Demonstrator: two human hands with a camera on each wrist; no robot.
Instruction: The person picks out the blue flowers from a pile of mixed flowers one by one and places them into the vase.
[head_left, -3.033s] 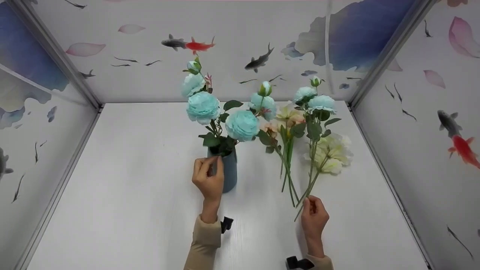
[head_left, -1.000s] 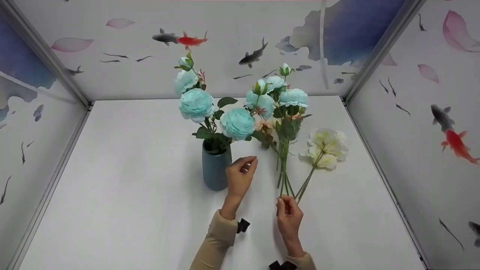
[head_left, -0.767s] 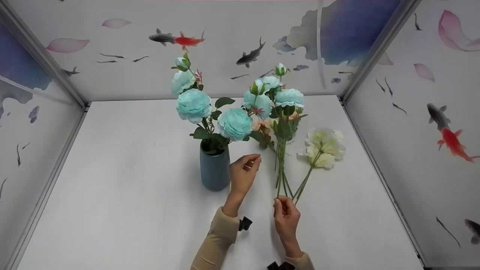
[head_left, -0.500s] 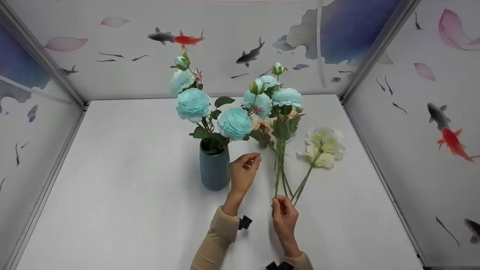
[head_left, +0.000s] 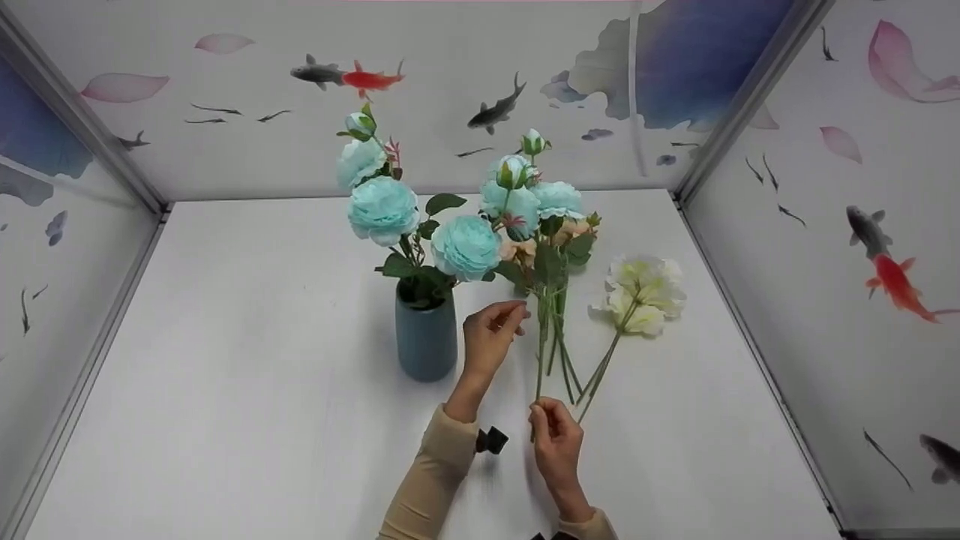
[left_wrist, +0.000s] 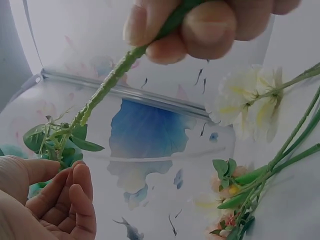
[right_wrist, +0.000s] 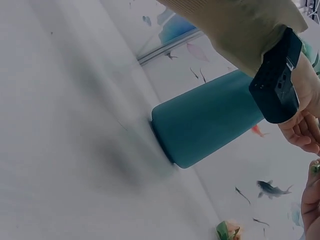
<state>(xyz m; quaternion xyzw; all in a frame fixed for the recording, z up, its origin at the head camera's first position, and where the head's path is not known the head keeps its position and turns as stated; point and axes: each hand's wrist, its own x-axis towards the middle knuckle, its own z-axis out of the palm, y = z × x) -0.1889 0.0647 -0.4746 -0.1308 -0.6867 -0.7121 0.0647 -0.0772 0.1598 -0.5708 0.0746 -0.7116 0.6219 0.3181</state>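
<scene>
My right hand point(head_left: 556, 442) pinches the lower stem of an artificial blue peony point(head_left: 559, 199), which stands nearly upright with leaves and a bud. In the left wrist view its knobbly green stem point(left_wrist: 107, 82) runs from the right fingertips down to leaves by my left hand point(left_wrist: 60, 205). The left fingers are loosely bent close beside that stem; a firm hold does not show. Left of both hands, a blue-grey vase point(head_left: 426, 341) stands upright holding blue peonies point(head_left: 384, 210). The right wrist view shows the vase's side, with the left hand beyond it.
Peach flowers point(head_left: 574, 229) with green stems lie on the white table point(head_left: 225, 375) behind the held stem. A pale yellow-white flower point(head_left: 637, 296) lies to the right, its stems pointing toward the right hand. Walls printed with fish enclose the table's back and sides.
The right hand has drawn the blue peony leftward, off the yellow-white flower's side, toward the left hand. The left hand has left the vase and moved right to the stem.
</scene>
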